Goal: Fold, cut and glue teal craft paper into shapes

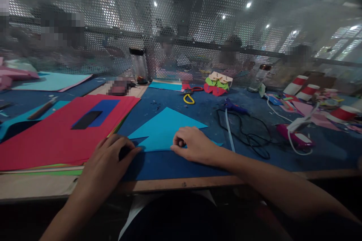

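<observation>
A bright blue paper shape (pixel 162 130) with pointed corners lies on the dark blue tabletop (pixel 175 165). My left hand (pixel 113 154) is at its lower left corner, thumb and curled fingers pinching or pressing the paper edge. Over the right part of its lower edge rests my right hand (pixel 194 145), its fingers curled in and thumb tip against the paper. The paper under both hands is partly hidden.
Red sheets (pixel 56 131) with blue and black pieces lie left. Scissors (pixel 189 98), a glue gun (pixel 236 107) with a looped black cord and a purple tool (pixel 295 137) are beyond and right. A jar (pixel 138 66) stands by the perforated screen (pixel 181 19); people are behind it.
</observation>
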The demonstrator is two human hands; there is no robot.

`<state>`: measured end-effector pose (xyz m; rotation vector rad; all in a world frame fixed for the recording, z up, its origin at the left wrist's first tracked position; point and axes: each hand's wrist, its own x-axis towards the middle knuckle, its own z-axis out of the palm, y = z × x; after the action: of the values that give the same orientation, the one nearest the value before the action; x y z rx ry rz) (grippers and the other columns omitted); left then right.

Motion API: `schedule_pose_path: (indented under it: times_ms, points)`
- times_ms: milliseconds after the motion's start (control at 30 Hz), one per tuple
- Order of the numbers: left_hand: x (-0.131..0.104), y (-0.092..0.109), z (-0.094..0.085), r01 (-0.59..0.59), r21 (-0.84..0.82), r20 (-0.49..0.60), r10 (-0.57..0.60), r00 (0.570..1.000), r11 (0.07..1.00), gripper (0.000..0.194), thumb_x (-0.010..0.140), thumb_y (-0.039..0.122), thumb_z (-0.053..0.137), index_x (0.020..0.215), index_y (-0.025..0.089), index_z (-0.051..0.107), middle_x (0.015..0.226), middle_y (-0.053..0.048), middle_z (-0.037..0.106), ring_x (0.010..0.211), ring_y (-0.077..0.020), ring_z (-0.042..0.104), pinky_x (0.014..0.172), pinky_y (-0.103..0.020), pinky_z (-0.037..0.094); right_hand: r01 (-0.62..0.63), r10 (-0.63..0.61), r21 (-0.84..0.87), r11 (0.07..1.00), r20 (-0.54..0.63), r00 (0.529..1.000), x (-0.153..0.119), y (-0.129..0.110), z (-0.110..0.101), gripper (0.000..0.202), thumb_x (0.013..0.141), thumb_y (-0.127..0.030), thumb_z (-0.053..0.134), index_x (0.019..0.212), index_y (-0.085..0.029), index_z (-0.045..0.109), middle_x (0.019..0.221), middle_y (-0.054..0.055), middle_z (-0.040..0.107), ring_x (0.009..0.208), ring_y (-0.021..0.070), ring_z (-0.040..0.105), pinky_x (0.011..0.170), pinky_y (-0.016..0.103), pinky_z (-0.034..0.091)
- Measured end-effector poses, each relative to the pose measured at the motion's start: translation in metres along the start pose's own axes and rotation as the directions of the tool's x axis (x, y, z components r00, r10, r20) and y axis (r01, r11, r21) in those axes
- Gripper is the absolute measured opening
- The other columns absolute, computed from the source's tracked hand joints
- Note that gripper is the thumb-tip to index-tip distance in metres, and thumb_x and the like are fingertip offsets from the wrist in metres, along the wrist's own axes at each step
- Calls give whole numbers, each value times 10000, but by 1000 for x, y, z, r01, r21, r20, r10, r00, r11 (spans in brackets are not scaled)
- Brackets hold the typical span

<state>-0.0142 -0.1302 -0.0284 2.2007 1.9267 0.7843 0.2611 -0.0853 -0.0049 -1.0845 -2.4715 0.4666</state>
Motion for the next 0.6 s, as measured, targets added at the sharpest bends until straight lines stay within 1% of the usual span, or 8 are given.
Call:
schedule_pose_path:
  times_ms: [133,333,500,600]
  points:
    - [-1,-2,-1,-1,11,-16,1,1000,1000,401,949,626,440,857,267,592,1056,-87,631,1035,-339,573,899,-482,442,1,-1,-2,1000,1,1000,0,0,0,156,926,-298,675,821,-184,661,846,8,673,823,155,564,765,315,341]
    - [-3,-5,1,-29,17,-44,30,999,999,360,962,585,456,871,263,589,1046,-86,647,1020,-315,577,928,-467,439,7,-7,4,1000,-4,1000,0,1,1,143,924,-291,679,832,-183,666,843,5,676,821,152,566,761,310,338]
    - [-4,-2,-1,20,60,-54,-16,998,998,336,944,544,444,886,251,598,1059,-98,660,1042,-340,579,932,-489,446,0,0,8,1000,-3,1000,0,0,0,146,912,-288,692,816,-180,672,836,5,675,802,147,560,726,300,332]
    - [-5,-2,-2,43,67,-72,-38,997,997,306,928,519,450,890,254,597,1051,-103,662,1046,-354,580,935,-501,446,-2,2,9,1000,-3,1000,0,0,0,142,912,-286,696,822,-179,674,837,6,674,803,146,560,731,300,333]
